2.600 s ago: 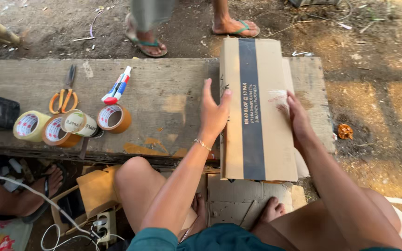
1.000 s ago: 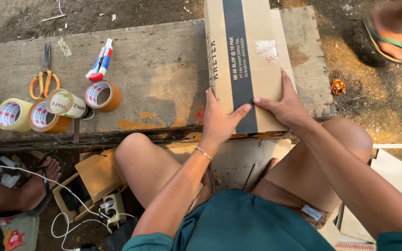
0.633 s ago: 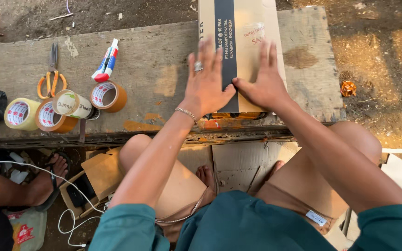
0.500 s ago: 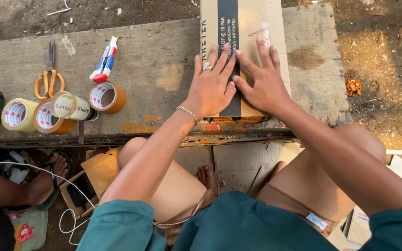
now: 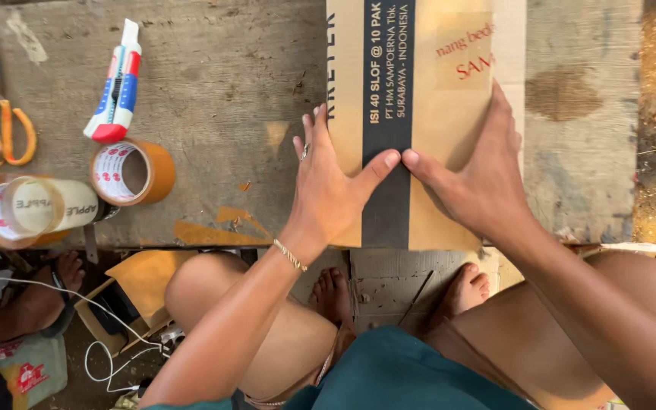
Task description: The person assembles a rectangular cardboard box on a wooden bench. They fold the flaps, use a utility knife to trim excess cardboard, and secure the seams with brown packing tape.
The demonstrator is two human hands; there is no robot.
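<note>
- Brown cardboard box (image 5: 427,114): lies flat on the wooden bench (image 5: 229,76), near its right end.
- Left hand (image 5: 332,190), right hand (image 5: 480,182): fingers spread, pressed flat on the box's near end, thumbs touching.
- Tape rolls (image 5: 127,171): far left.

A tan cardboard box (image 5: 427,91) with a black stripe lies beside brown tape rolls (image 5: 132,171), orange-handled scissors (image 5: 0,129) and a red, white and blue cutter (image 5: 118,83).
</note>
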